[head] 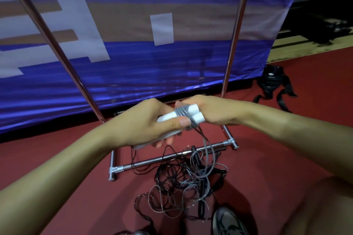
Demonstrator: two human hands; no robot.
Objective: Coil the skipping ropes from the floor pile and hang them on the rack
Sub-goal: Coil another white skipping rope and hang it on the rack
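Skipping rope handles [188, 114], white, wound with grey cord, at frame centre, left hand [150, 124] fingers curled round one end, right hand [208, 109] fingers clamped on the other, tangled rope pile [183, 183] on red floor [286, 139] below, chrome rack [162, 160] base behind, blue banner [133, 63] across upper frame.

arms: my forearms bare, no sleeves in view | left hand [150, 124]; right hand [208, 110]: no gloves, rings | foot: grey trainer [228, 222] (dark markings)
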